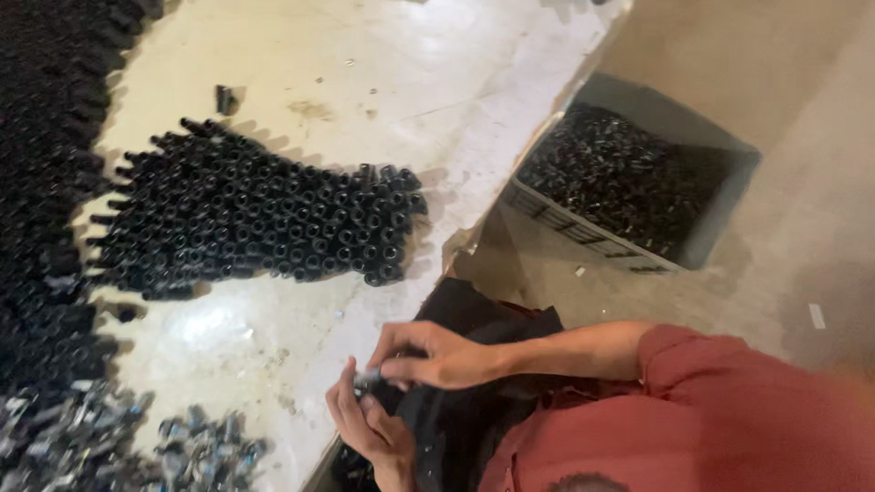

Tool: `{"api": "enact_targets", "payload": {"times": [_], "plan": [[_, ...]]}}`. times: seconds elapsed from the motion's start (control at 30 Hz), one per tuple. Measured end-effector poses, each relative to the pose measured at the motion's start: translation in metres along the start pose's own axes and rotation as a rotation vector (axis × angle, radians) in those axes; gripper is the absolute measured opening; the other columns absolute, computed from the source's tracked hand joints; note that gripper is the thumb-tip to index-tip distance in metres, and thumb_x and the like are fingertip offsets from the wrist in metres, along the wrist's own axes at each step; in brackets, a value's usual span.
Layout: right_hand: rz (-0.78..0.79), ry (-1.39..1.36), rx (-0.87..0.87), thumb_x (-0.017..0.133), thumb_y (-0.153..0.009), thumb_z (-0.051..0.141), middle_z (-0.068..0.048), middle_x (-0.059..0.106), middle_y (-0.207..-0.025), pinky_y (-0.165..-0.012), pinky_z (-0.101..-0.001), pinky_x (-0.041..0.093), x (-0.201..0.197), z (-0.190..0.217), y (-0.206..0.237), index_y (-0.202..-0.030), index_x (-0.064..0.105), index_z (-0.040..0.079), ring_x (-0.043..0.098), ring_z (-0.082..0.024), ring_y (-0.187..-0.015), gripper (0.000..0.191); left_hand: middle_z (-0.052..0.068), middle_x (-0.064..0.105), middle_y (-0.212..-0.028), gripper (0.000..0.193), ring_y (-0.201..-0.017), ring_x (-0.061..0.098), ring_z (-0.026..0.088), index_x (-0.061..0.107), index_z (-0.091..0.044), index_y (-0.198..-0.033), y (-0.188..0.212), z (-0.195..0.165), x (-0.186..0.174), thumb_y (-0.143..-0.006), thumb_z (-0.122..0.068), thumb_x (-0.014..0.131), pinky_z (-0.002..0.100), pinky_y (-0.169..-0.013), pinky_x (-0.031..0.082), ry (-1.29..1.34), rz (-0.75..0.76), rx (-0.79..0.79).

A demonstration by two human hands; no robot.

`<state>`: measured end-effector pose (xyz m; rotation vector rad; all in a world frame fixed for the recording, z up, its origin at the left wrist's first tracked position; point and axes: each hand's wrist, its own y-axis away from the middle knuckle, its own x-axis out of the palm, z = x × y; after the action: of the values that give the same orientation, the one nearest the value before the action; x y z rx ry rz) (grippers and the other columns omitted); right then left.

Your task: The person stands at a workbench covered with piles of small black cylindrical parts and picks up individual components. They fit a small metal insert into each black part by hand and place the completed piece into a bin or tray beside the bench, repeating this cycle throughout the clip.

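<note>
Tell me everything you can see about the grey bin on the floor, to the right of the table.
The grey bin is a rectangular open-topped container, plastic by its look, standing on the brown floor beside the edge of the pale table. It looks tilted in this view. It is heaped with small dark, slightly shiny parts, too small to identify. Its near wall has slots or markings, blurred here. No hand touches it.

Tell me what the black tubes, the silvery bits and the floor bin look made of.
Black tubes: likely plastic or coated metal, dull dark sheen. Silvery bits: probably metal, bright glints. Floor bin: seemingly grey plastic, matte smooth walls.
</note>
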<state>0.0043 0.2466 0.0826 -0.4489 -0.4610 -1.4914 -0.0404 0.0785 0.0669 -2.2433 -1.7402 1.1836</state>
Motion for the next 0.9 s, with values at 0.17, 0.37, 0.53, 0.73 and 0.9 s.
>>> {"api": "enact_targets", "payload": {"times": [0.17,0.37,0.53,0.73,0.9], "plan": [[0.220,0.572,-0.077,0.063,-0.105,0.010,-0.011,0.070,-0.104,-0.082,-0.0335,0.052,0.008,0.017,-0.001,-0.120,0.059,0.003,0.069,-0.022,-0.096,0.017,0.021,0.060,-0.114,0.034,-0.096,0.061,0.035,0.057,0.007,-0.133,0.025,0.022,-0.014,-0.103,-0.006,0.048,0.044,-0.082,0.051,0.044,0.032,-0.015],[0.543,1.291,-0.494,0.071,-0.095,0.014,-0.011,0.067,-0.106,-0.071,-0.0372,0.051,0.016,0.000,-0.016,-0.125,0.057,0.010,0.067,-0.031,-0.090,0.033,0.025,0.055,-0.128,0.046,-0.118,0.049,0.051,0.043,0.013,-0.136,0.035,0.053,-0.037,-0.097,-0.011,0.053,0.064,-0.115,0.025,-0.033,0.282,0.196],[0.008,0.251,0.484,0.060,-0.108,0.031,-0.003,0.060,-0.084,-0.056,-0.0302,0.041,0.058,-0.035,-0.023,-0.117,0.046,0.009,0.052,-0.015,-0.067,0.027,0.014,0.063,-0.107,0.057,-0.099,0.056,0.030,0.040,-0.011,-0.138,0.053,0.087,-0.079,-0.086,-0.010,0.065,0.042,-0.095,0.044,0.159,0.478,-0.124],[0.367,1.197,-0.095,0.062,-0.106,0.029,-0.002,0.069,-0.099,-0.076,-0.0342,0.051,0.077,-0.041,-0.075,-0.127,0.061,0.017,0.060,-0.021,-0.084,0.024,0.005,0.067,-0.084,0.052,-0.080,0.063,0.011,0.067,-0.009,-0.140,0.092,0.101,-0.201,-0.089,-0.012,0.064,0.024,-0.075,0.050,0.444,0.348,-0.722],[0.399,1.621,-0.506,0.076,-0.095,0.025,-0.010,0.064,-0.108,-0.076,-0.0412,0.050,0.108,-0.055,-0.116,-0.137,0.067,0.010,0.057,-0.032,-0.094,0.046,0.004,0.077,-0.105,0.027,-0.099,0.070,0.021,0.071,-0.019,-0.118,0.087,0.067,-0.217,-0.092,-0.016,0.071,0.035,-0.087,0.052,-0.321,0.190,-0.381]]}}
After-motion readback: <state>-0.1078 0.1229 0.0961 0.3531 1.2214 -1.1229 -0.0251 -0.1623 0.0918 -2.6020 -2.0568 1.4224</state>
